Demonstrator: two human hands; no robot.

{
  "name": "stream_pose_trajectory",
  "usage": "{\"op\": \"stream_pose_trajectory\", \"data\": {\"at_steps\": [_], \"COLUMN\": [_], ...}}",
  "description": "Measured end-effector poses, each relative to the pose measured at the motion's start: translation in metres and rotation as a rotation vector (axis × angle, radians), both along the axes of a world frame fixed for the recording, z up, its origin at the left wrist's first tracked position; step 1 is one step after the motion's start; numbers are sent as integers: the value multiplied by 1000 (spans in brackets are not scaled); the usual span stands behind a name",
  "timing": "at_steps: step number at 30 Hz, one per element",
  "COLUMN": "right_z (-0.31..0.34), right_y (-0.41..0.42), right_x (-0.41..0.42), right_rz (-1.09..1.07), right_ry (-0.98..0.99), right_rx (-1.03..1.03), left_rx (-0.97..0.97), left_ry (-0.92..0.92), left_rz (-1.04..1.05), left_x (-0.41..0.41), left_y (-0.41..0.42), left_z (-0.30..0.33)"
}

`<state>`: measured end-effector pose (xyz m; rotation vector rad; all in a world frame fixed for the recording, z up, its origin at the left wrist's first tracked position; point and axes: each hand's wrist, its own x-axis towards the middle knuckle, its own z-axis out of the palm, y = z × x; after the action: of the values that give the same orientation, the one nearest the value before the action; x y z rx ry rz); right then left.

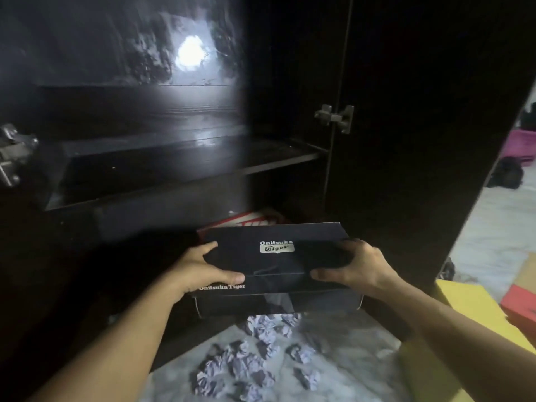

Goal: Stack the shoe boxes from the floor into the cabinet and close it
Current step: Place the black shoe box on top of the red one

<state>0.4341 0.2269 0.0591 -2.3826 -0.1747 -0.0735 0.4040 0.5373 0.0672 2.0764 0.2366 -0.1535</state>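
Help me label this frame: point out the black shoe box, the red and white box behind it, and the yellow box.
black shoe box [277, 247]: head view, logo on its lid.
red and white box [255, 217]: head view, visible lid strip behind the black box.
yellow box [470, 303]: head view, top face.

Single head view, close, looking forward and down into open dark cabinet [174, 146]; upper interior probably glare-washed.

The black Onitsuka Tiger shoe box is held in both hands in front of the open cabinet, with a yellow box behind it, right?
Not quite: the head view shows a red-and-white box behind the black Onitsuka Tiger shoe box, not yellow. Left hand and right hand do hold it before the open dark cabinet.
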Motion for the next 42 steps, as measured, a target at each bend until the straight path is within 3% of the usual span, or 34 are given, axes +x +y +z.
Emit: {"op": "stream_pose_trajectory", "data": {"at_steps": [13,21,25,30,37,42], "right_z": [-40,-70,-82,-91,-101,-111], "right_y": [67,97,107,135,156,154], "right_x": [175,254,271,269,284,292], "right_rz": [108,137,118,-66,-149,-52], "right_ry": [151,147,30,-319,-348,-331], "right_rx": [10,3,-113,-414,-394,-387], "left_rx": [52,43,82,164,145,127], "left_ry": [-6,-118,-247,-403,-509,-485], "left_rz": [186,285,396,523,511,455], "left_x": [114,175,194,216,227,235], "left_y": [50,66,63,56,54,63], "left_z": [-52,-98,-113,-125,-142,-143]}}
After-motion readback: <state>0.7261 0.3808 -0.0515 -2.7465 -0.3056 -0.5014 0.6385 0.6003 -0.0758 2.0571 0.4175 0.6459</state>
